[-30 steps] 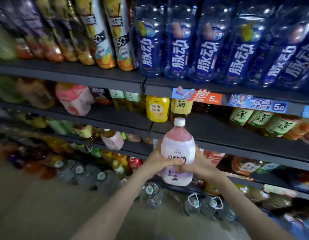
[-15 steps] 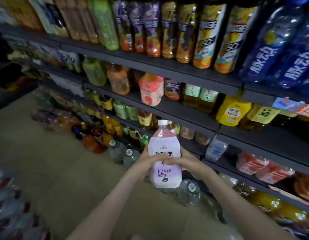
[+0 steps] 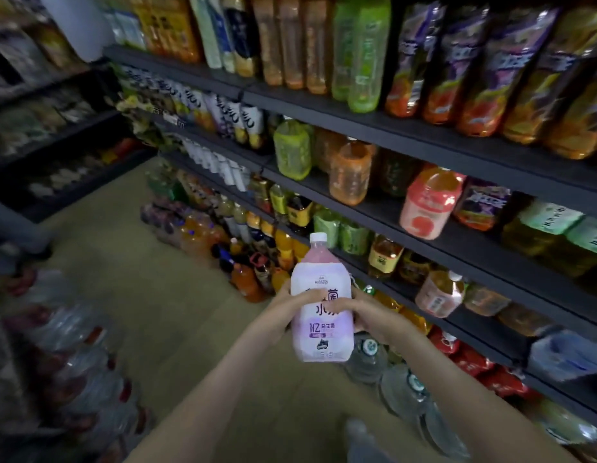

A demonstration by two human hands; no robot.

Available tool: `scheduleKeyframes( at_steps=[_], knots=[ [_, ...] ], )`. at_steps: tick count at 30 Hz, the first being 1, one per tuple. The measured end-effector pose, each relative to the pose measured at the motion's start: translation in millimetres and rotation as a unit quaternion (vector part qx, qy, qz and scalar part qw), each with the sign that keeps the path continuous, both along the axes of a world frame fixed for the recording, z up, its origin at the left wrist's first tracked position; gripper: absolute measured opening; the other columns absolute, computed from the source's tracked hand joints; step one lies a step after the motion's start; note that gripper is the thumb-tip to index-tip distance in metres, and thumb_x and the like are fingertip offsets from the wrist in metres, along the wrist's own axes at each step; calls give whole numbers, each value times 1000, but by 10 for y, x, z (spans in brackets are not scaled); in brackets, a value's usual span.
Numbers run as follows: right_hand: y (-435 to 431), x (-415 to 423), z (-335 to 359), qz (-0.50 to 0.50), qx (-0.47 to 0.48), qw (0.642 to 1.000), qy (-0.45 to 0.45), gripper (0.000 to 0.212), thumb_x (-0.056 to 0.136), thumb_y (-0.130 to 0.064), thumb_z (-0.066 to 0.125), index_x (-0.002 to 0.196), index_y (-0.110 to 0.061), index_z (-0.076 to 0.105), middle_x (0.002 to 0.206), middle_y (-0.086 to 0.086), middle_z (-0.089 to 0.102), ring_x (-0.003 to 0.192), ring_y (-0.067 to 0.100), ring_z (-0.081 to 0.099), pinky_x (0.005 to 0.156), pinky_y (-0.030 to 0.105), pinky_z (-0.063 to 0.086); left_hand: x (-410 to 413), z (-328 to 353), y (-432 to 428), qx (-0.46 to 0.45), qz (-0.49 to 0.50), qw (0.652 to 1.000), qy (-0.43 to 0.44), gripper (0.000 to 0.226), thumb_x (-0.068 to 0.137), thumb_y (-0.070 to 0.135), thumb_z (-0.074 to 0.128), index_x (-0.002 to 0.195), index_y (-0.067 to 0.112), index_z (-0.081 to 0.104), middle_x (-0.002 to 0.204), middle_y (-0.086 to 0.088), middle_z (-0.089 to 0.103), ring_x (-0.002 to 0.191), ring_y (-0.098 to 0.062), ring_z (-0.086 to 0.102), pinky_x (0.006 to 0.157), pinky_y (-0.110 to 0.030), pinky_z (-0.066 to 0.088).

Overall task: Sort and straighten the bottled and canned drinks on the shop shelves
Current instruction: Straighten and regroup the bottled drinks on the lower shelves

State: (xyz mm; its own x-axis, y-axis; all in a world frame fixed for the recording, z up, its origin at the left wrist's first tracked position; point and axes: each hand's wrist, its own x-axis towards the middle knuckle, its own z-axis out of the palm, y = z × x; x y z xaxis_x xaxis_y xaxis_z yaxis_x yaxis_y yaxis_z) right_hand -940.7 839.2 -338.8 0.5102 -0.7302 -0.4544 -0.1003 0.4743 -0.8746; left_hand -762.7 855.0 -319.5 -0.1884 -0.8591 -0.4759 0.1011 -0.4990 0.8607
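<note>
I hold a large pink drink bottle (image 3: 320, 315) with a white cap and a white-and-purple label upright in front of me, out in the aisle and away from the shelves. My left hand (image 3: 292, 307) grips its left side with the thumb across the label. My right hand (image 3: 367, 312) grips the right side, thumb on the label too. A similar squat pink bottle (image 3: 427, 203) stands on the second shelf (image 3: 384, 208) to the upper right, with an orange bottle (image 3: 350, 172) and a green one (image 3: 292, 150) left of it.
Dark shelves run along the right, packed with juice and tea bottles. Big water jugs (image 3: 367, 359) and soda bottles (image 3: 247, 282) stand on the floor at the shelf foot. Shrink-wrapped bottle packs (image 3: 73, 359) lie at the lower left. Another rack (image 3: 56, 155) is at the far left.
The view has swung left along the aisle; the blue bottles have left the frame. Both hands keep the same grip on the pink bottle, which stays upright in front of me.
</note>
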Motion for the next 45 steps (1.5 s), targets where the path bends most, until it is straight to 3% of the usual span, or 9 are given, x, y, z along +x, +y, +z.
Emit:
scheduleKeyframes(
  at_steps=[3,8,12,22,30,36,39,42,45],
  knots=[
    [-437,278,-159,21,15,1000,-13,77,61,-38,78,130,-22,48,114,6,70,104,26,67,92,50,52,286,-144,-376,7,8,1000,-2,72,58,30,85,123,21,53,109,-10,70,98,-31,68,87,-51,53],
    [-1200,739,-318,45,31,998,-17,79,61,-40,79,131,-23,48,114,5,70,105,25,67,95,49,50,718,-171,-1024,2,15,1000,16,41,73,19,72,113,20,62,107,-16,69,97,-34,67,83,-46,55],
    [-1702,1049,-285,43,41,998,-21,77,58,-41,80,127,-22,52,115,5,70,105,25,67,91,45,52,1069,-249,-1610,18,5,1000,-15,68,66,27,82,126,17,53,113,-16,68,102,-36,65,91,-55,50],
    [-2066,1394,-396,-105,75,991,-40,59,73,-27,72,129,-15,54,118,9,68,108,27,65,90,43,53,1370,-516,-2497,72,-104,992,7,62,65,25,82,121,23,57,111,-14,69,101,-35,66,89,-58,50],
    [-1488,1643,-434,-327,77,940,-65,42,72,-27,68,113,-19,59,102,5,73,93,21,70,75,33,56,1279,-601,-2634,73,-302,949,-51,62,68,27,81,124,18,56,103,-11,72,93,-30,70,79,-45,57],
    [-1016,1594,-621,-418,42,901,-105,66,73,-29,78,131,-19,49,124,17,62,115,37,59,100,60,42,1061,-657,-2399,53,-370,926,-47,52,69,18,82,113,22,55,103,-10,71,91,-30,70,82,-51,55],
    [-870,1487,-762,-472,9,878,-81,57,75,-19,77,125,-12,52,115,17,67,106,37,64,90,55,51,883,-785,-2360,16,-402,914,-51,68,63,25,84,122,24,49,110,-7,69,93,-27,69,80,-47,57],
    [-774,1303,-1046,-551,-23,831,-71,52,73,-11,76,119,-4,53,95,10,73,85,27,71,65,36,58,655,-1037,-2398,-29,-423,905,-19,60,67,41,78,120,26,53,116,-3,66,102,-20,66,87,-42,54],
    [-691,1023,-1498,-611,-60,787,-56,58,66,-18,78,117,-4,55,97,10,73,85,27,71,65,38,58,430,-1412,-2444,-108,-420,900,-32,42,80,46,68,115,26,57,112,8,64,105,-6,60,91,-23,47]
  ],
)
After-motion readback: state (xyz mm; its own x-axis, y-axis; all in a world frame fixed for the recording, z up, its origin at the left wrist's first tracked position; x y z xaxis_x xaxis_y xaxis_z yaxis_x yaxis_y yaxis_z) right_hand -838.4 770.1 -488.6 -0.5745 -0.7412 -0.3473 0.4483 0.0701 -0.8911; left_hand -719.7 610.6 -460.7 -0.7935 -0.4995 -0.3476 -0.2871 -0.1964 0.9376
